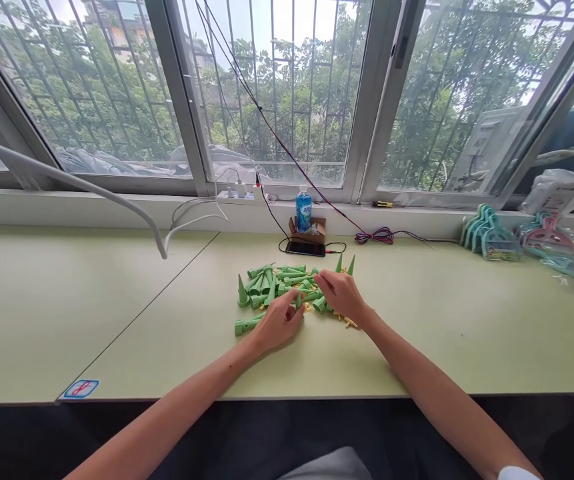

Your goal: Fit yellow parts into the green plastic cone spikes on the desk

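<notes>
A pile of green plastic cone-shaped spikes (pixel 265 280) lies on the pale green table, with small yellow plastic pieces (pixel 351 322) scattered among and beside them. My left hand (pixel 281 321) is at the near side of the pile, its fingers closed round a green spike (pixel 299 300) whose tip points up. Over the pile's right side, my right hand (pixel 341 292) has its thumb and fingers pinched together; what they hold, if anything, is too small to make out. Two green spikes (pixel 351 265) stand upright just behind my right hand. Another spike (pixel 244 327) lies left of my left hand.
Behind the pile lie a phone (pixel 305 249) and a small cardboard box (pixel 315 230) with a blue bottle (pixel 303 210). A coiled cable (pixel 374 235) and bundled green hangers (pixel 489 233) are to the right. A white curved tube (pixel 117 193) hangs over the left side.
</notes>
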### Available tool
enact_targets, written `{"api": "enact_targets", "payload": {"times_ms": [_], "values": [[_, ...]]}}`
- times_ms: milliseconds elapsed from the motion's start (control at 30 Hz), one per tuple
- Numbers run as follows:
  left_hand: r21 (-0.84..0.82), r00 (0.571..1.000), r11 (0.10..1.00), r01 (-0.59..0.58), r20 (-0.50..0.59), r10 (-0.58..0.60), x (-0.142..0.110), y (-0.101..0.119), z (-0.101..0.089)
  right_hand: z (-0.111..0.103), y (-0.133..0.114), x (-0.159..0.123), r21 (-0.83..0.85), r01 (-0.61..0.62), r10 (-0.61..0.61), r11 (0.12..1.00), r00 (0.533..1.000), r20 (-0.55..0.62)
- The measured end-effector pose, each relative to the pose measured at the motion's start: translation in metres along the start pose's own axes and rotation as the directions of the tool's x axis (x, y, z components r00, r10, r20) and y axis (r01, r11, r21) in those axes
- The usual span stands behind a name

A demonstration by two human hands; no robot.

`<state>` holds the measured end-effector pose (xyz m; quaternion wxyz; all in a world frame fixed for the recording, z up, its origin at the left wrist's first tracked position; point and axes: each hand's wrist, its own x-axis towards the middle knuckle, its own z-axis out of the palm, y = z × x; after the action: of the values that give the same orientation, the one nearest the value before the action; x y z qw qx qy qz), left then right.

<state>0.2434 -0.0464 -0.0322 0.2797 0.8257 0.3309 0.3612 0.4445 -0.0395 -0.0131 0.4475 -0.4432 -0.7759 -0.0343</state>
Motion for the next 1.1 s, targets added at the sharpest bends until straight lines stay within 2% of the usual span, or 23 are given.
{"api": "enact_targets", "payload": {"times_ms": [267, 367, 500, 633, 1000, 1100], "values": [[-0.123, 0.99, 0.992, -0.015, -0.14, -0.002, 0.0, 0.002, 0.004, -0.009, 0.012, -0.008, -0.119, -0.025, 0.026, 0.993, 1.0, 0.007], [-0.133, 0.985, 0.989, -0.06, -0.168, 0.037, 0.001, 0.002, 0.002, -0.011, 0.015, -0.009, -0.12, -0.031, 0.036, 0.992, 0.999, 0.038], [-0.122, 0.971, 0.991, -0.057, -0.239, 0.026, 0.003, 0.001, -0.001, -0.005, 0.01, -0.01, -0.074, 0.054, -0.046, 0.996, 0.994, 0.096], [-0.141, 0.973, 0.99, -0.015, -0.232, -0.018, 0.004, 0.002, -0.003, 0.003, 0.004, -0.012, -0.061, 0.121, -0.112, 0.991, 0.986, 0.127], [-0.105, 0.949, 0.994, -0.032, -0.314, -0.002, 0.008, 0.009, -0.006, 0.005, 0.004, -0.015, -0.074, 0.146, -0.13, 0.987, 0.973, 0.189], [0.025, 0.939, 1.0, 0.003, -0.344, 0.005, 0.011, 0.008, -0.009, 0.005, 0.002, -0.016, -0.054, 0.146, -0.132, 0.988, 0.97, 0.204]]}}
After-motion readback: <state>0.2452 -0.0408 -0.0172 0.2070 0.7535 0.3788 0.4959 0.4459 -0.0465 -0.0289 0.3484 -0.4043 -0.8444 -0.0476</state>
